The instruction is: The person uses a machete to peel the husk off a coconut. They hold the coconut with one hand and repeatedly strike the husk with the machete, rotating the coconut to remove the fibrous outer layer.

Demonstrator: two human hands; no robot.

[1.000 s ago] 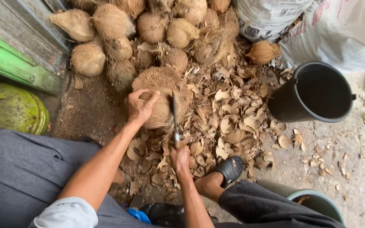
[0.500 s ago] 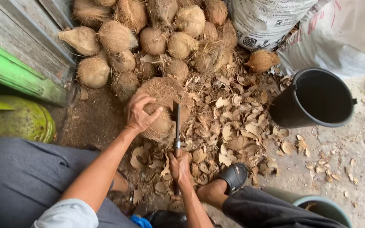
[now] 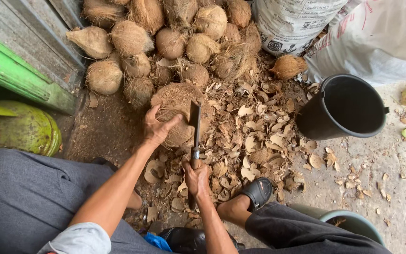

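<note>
While hands split coconut (image 3: 177, 124), black bucket (image 3: 348, 110) gapes.

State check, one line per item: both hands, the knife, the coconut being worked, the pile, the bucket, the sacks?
left hand: gripping the coconut
coconut: on the chopping block, husk partly on
right hand: closed on the cleaver handle
cleaver: blade at the coconut
coconut pile: heaped, unopened, fibrous
black bucket: upright, interior dark
husk chips: scattered on the ground
white sacks: full, standing
</note>
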